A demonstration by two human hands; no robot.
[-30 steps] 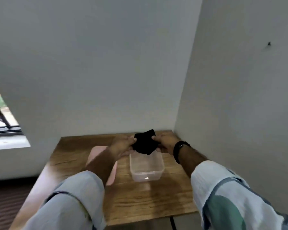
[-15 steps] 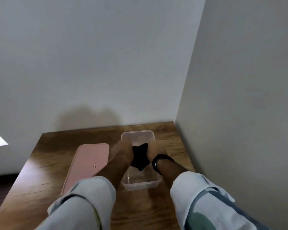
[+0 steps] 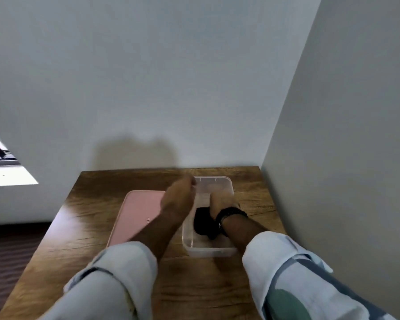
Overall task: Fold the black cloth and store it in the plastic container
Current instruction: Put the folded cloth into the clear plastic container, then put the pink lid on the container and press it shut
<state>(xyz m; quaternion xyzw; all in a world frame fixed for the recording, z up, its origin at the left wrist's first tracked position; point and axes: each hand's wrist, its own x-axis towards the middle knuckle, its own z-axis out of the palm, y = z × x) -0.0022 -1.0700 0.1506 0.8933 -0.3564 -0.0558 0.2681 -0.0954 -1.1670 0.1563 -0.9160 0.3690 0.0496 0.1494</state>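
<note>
The clear plastic container (image 3: 209, 251) stands on the wooden table (image 3: 97, 239), right of centre. The black cloth (image 3: 202, 224) lies bunched inside it, towards the near end. My right hand (image 3: 219, 202), with a black watch on the wrist, reaches down into the container and rests on the cloth, hiding its far part. My left hand (image 3: 178, 197) is blurred above the container's left rim, with its fingertips near the far left corner. It holds nothing that I can see.
A pink lid (image 3: 136, 215) lies flat on the table just left of the container, partly under my left forearm. Walls close the table in at the back and on the right. A window shows at the far left.
Both hands brought the cloth down from above the container into it. My left hand has since let go and moved up and left over the rim. My right hand stays on the cloth.
</note>
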